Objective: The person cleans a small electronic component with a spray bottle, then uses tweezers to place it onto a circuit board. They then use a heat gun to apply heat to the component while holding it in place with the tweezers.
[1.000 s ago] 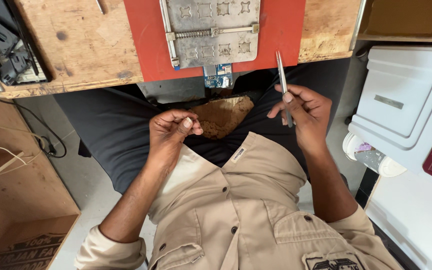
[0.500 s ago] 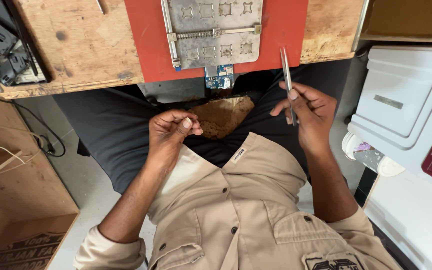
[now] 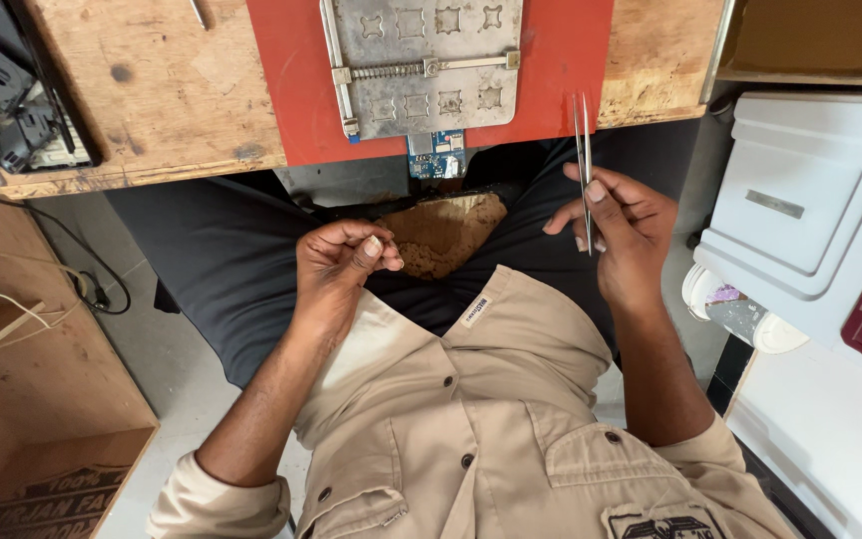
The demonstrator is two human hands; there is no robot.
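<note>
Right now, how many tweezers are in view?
1. The tweezers are in the right hand, tips pointing up toward the red mat. The left hand is curled closed; its contents are hidden.

wooden bench (image 3: 152, 90) (worn) | red mat (image 3: 291, 80) | metal fixture plate (image 3: 421, 60) on mat

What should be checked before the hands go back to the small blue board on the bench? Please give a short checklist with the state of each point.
1. Tweezers held firmly in the right hand: ok.
2. Tweezer tips free of any part: cannot tell, too fine to see.
3. Left hand free: cannot tell, the fingers are curled shut and may pinch something small.
4. Blue board gripped by the metal holder: ok, it juts out under the holder's near edge.
5. Holder resting on the red mat: ok.
</note>
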